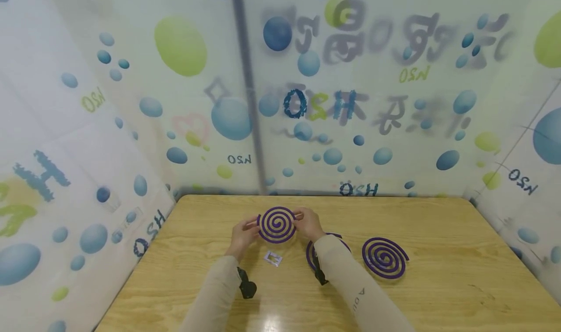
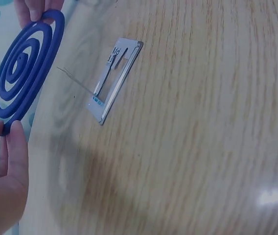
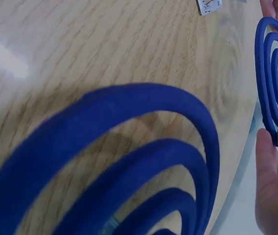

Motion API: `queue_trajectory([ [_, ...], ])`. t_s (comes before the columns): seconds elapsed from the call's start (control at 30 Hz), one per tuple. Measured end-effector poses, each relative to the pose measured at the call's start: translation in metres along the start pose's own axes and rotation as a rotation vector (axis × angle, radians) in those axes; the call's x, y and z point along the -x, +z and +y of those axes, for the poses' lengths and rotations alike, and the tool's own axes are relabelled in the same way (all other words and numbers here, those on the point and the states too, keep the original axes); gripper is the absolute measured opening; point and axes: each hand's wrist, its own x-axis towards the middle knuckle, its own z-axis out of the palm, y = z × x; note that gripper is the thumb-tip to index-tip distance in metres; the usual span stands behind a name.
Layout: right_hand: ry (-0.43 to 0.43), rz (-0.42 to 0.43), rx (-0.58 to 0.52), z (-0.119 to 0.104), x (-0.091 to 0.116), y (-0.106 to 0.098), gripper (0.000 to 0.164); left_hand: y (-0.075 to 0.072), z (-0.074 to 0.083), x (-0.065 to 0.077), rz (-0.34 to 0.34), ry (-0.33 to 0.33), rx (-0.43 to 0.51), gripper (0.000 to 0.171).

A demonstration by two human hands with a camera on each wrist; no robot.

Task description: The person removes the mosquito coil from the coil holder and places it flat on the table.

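Observation:
A purple mosquito coil (image 1: 277, 224) is held up above the far part of the table, tilted towards the head camera. My left hand (image 1: 243, 235) pinches its left edge between thumb and fingers. On the opposite edge, my right hand (image 1: 309, 223) pinches the outer ring. In both wrist views the held coil (image 2: 25, 68) looks blue, with the fingers of each hand at its rim. Below it, a small flat metal coil stand (image 1: 273, 258) lies on the table, with a thin prong raised from it in the left wrist view.
A second mosquito coil (image 1: 310, 255) lies on the wooden table (image 1: 210, 210), partly hidden under my right forearm. Farther right lies a third coil (image 1: 384, 258). A patterned curtain (image 1: 372, 142) hangs behind the table and along its sides.

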Motion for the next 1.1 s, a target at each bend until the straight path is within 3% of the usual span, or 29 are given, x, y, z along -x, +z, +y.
queue_trajectory([
  [0.1, -0.077, 0.025, -0.014, 0.042, -0.025, 0.015, 0.022, 0.001, 0.0, 0.001, -0.003, -0.007, -0.001, 0.039],
  [0.2, -0.178, 0.084, 0.026, 0.106, -0.059, 0.041, 0.024, 0.001, -0.001, 0.001, 0.0, -0.001, -0.001, 0.039],
  [0.23, -0.158, 0.073, 0.033, 0.122, -0.068, 0.05, 0.026, 0.001, -0.002, 0.002, 0.003, 0.0, -0.003, 0.039],
  [0.33, -0.201, 0.11, 0.073, 0.143, -0.076, 0.061, 0.026, 0.001, -0.007, 0.002, 0.011, 0.01, 0.0, 0.039],
  [0.57, 0.051, 0.006, 0.093, 0.036, -0.02, 0.019, 0.024, 0.001, -0.018, 0.0, 0.025, -0.008, -0.021, 0.039],
  [0.63, 0.058, 0.0, 0.118, 0.022, -0.012, 0.013, 0.022, 0.001, -0.02, -0.001, 0.028, -0.008, -0.035, 0.039],
  [0.9, 0.092, -0.013, 0.14, 0.017, -0.008, 0.01, 0.018, 0.0, -0.025, -0.004, 0.05, 0.038, -0.148, 0.036],
  [1.1, 0.124, -0.029, 0.101, 0.022, -0.01, 0.012, 0.02, 0.001, -0.023, -0.002, 0.06, 0.053, -0.159, 0.035],
])
